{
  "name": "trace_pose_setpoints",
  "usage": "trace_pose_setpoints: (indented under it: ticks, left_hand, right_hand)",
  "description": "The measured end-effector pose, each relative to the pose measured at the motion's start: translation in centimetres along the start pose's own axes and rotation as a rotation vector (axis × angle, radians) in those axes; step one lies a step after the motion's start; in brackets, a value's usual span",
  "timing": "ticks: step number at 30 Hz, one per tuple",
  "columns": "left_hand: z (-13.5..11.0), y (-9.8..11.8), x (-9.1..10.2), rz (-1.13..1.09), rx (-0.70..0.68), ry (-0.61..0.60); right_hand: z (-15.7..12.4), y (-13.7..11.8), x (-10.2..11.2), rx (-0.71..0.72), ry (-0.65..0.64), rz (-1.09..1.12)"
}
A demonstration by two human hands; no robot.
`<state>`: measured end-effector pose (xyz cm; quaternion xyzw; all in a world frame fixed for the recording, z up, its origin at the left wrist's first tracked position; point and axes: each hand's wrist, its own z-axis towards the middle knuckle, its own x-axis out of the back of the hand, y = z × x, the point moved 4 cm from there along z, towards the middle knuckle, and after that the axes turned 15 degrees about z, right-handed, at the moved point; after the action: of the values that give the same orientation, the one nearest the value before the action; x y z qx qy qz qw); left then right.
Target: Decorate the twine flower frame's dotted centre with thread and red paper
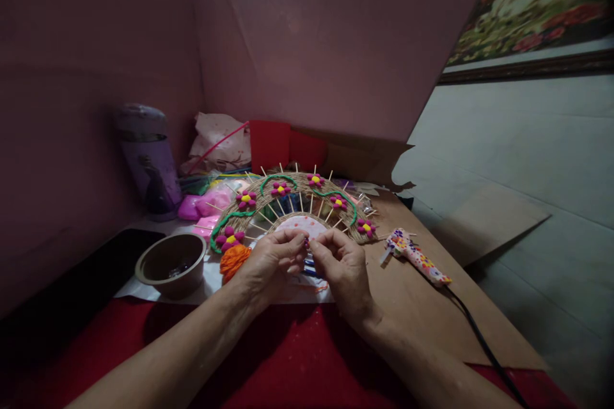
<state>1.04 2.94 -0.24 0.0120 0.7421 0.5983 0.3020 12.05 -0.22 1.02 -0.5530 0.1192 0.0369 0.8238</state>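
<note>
My left hand [275, 259] and my right hand [343, 268] meet in front of me, fingertips closed in a pinch. Between them is a small dark purple piece [306, 242], mostly covered by the fingers; its material is too small to tell. Just behind stands a fan-shaped twine craft [300, 182] with thin wooden sticks poking out, decorated with magenta flowers with yellow centres [231, 239] and green wavy strips [230, 215]. Close to my left wrist lies a ball of orange yarn [235, 262]. Blue objects [311, 268] show partly beneath the hands.
A brown bowl [192, 273] holding something dark sits at left, before a purple tumbler [153, 172]. Pink packets [211, 201] lie behind. On the cardboard [407, 313] at right rests a flower-patterned glue gun [422, 259] with a black cord [480, 332]. Red cloth [297, 358] covers the near edge.
</note>
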Motion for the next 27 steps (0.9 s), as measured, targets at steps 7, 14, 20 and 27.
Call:
trace_pose_setpoints:
  ticks: [7,14,20,27]
  left_hand:
    - [-0.07,0.10,-0.12,0.005,0.008,0.005]
    - [-0.05,0.10,-0.15,0.017,0.009,0.013]
    - [0.06,-0.04,0.05,0.019,0.012,0.018]
    - [-0.13,0.19,-0.13,-0.001,0.008,0.024]
  right_hand:
    - [-0.03,-0.06,0.10,0.010,0.000,-0.007]
    - [-0.01,-0.07,-0.01,0.010,-0.004,0.000]
    - [-0.09,-0.01,0.01,0.008,0.002,-0.003]
    - [-0.05,-0.23,-0.11,0.023,-0.023,0.000]
